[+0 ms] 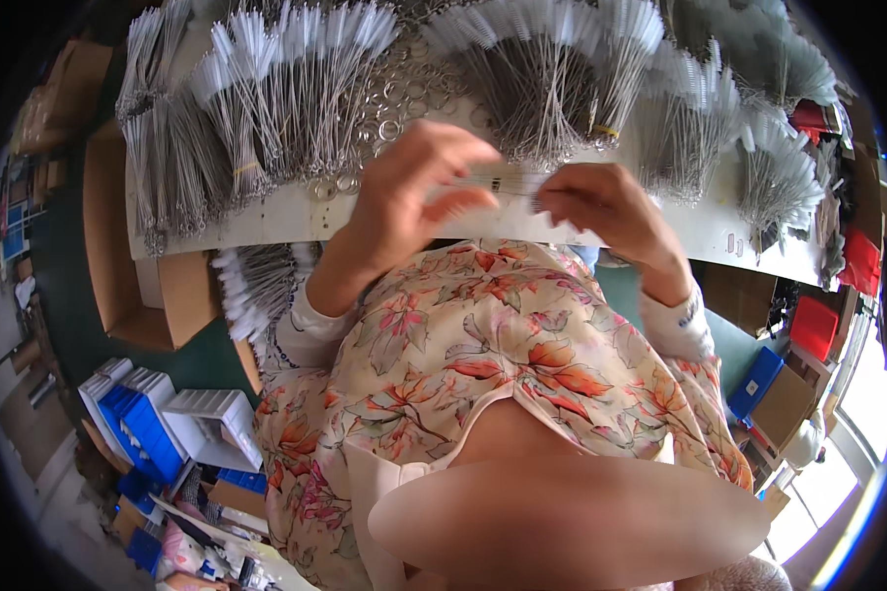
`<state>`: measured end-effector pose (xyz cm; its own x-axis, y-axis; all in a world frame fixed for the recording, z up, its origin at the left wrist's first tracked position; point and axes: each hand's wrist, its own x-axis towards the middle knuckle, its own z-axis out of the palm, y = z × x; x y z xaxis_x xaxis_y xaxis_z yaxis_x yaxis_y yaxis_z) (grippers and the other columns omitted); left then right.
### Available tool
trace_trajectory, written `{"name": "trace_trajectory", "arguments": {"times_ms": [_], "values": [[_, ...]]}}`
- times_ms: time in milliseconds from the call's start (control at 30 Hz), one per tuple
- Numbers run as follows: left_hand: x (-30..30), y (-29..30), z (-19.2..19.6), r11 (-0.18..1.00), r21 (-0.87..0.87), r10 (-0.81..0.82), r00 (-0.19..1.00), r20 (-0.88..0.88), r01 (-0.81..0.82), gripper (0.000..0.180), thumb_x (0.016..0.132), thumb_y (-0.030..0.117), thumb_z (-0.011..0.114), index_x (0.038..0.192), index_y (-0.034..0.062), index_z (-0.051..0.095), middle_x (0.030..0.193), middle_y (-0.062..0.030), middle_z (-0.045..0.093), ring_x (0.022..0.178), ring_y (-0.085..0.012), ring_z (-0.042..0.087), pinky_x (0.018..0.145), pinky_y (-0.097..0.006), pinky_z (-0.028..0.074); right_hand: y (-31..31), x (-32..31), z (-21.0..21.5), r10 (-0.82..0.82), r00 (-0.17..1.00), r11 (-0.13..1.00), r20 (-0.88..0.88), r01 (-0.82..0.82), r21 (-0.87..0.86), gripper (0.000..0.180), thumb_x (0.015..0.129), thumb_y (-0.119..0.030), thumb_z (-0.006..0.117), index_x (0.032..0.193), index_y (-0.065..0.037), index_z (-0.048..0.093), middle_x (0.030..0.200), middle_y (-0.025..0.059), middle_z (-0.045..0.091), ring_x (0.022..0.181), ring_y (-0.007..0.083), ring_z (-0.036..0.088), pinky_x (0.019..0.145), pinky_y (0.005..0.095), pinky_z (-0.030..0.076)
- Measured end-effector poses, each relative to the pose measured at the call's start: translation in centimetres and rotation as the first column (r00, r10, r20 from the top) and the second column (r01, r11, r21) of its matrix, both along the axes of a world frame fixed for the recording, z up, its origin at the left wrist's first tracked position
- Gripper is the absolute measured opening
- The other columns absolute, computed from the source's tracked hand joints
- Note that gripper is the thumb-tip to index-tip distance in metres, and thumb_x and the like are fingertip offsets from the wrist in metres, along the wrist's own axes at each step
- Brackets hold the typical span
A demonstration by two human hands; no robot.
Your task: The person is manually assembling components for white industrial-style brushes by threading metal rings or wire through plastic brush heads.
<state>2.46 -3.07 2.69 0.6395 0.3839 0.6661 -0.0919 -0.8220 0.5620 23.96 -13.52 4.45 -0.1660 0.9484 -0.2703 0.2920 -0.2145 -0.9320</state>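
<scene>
Over the near edge of the white table [286, 215], my left hand [404, 192] is raised, its thumb and fingers apart with a gap between them; motion smears it a little. Facing it, my right hand [606, 202] has its fingers curled and pressed together. Faint thin lines like wire show between the two hands, but what the right fingers pinch is too blurred to make out. Beyond the hands stand bundles of wire-handled brushes [542, 94] with pale bristle tips. Loose metal rings [389, 128] lie scattered between the bundles.
More brush bundles [779, 182] fill the table's right side, and another bundle [256, 286] sits below its left edge. An open cardboard box [182, 295] stands at left. Blue and white plastic bins [212, 424] are lower left; a red stool-like item [814, 328] is at right.
</scene>
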Motion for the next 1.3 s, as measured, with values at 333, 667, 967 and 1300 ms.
{"name": "trace_trajectory", "arguments": {"times_ms": [333, 667, 967, 1300], "values": [[-5.3, 0.4, -6.9, 0.842, -0.086, 0.427, 0.755, -0.497, -0.533, 0.011, 0.080, 0.012, 0.066, 0.081, 0.0032, 0.061, 0.063, -0.0089, 0.060, 0.052, -0.0114, 0.057, 0.048, -0.024, 0.044, -2.4, -1.0, -4.9, -0.183, 0.945, 0.949, 0.270, 0.099, 0.299, 0.008, 0.077, -0.008, 0.065, 0.085, -0.004, 0.066, 0.077, 0.0085, 0.064, 0.065, 0.0224, 0.062, 0.058, 0.0310, 0.049], [-3.8, 2.9, 0.9, 0.557, -0.828, 0.006, 0.997, -0.082, -0.071, 0.010, 0.085, 0.003, 0.058, 0.094, -0.0012, 0.060, 0.102, -0.0114, 0.061, 0.081, -0.0088, 0.061, 0.069, -0.023, 0.054, 4.3, -7.1, -3.2, -0.071, 0.975, 0.844, 0.213, -0.054, 0.533, 0.009, 0.080, -0.014, 0.063, 0.084, -0.008, 0.066, 0.085, 0.0056, 0.064, 0.067, 0.0234, 0.062, 0.059, 0.0324, 0.049], [-2.8, 4.0, 2.9, 0.747, -0.644, -0.216, 0.976, 0.002, 0.166, 0.022, 0.078, -0.007, 0.058, 0.096, 0.0031, 0.066, 0.101, -0.0083, 0.060, 0.075, -0.0090, 0.060, 0.061, -0.018, 0.049, 4.6, -4.6, -0.6, 0.077, 0.916, 0.997, -0.393, -0.063, 0.048, 0.018, 0.088, -0.018, 0.059, 0.090, -0.001, 0.064, 0.071, 0.0006, 0.060, 0.055, 0.0052, 0.045, 0.049, 0.0200, 0.037], [-1.4, 2.1, 3.1, 0.747, -0.662, -0.015, 0.997, 0.078, 0.063, 0.026, 0.074, -0.013, 0.058, 0.098, -0.0024, 0.063, 0.098, -0.0113, 0.063, 0.086, -0.0185, 0.065, 0.072, -0.024, 0.054, 4.8, -4.3, 0.5, -0.041, 0.842, 0.992, -0.537, 0.098, 0.078, 0.021, 0.088, -0.022, 0.060, 0.090, -0.002, 0.065, 0.074, -0.0008, 0.061, 0.057, 0.0046, 0.047, 0.051, 0.0189, 0.039]]}}
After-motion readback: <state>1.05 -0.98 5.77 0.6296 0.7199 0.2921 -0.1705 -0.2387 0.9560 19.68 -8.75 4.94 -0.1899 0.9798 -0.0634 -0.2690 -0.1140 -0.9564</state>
